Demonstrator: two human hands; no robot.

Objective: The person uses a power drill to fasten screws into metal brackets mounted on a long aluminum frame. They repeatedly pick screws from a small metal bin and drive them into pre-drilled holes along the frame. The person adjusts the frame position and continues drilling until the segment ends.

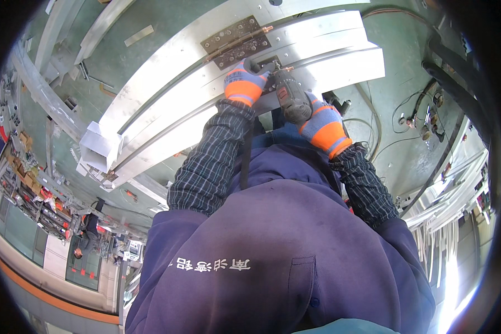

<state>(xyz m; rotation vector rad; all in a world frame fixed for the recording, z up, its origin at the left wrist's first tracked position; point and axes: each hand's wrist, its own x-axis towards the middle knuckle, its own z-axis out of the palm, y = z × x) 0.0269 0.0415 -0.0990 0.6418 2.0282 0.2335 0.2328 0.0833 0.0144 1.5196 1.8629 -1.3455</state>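
Both hands wear grey gloves with orange bands. My right hand (325, 125) is wrapped round a dark power drill (293, 99), whose front end points away from me at a dark metal hinge (270, 60) on the shiny metal profiles (323, 69). My left hand (245, 83) is beside the drill's tip, fingers bent and pressed together over that hinge's left part; whatever they pinch is hidden. Farther off lies a larger dark hinge (236, 42) with several screw holes, fixed across two profiles. The drill's tip is too small to make out.
A square white tube end (101, 146) stands at the left end of the profiles. Cables and small tools (428, 119) lie on the green floor at right. Long pale profiles (445, 217) are stacked at lower right. Another person (86, 242) is far off at left, near cluttered shelves.
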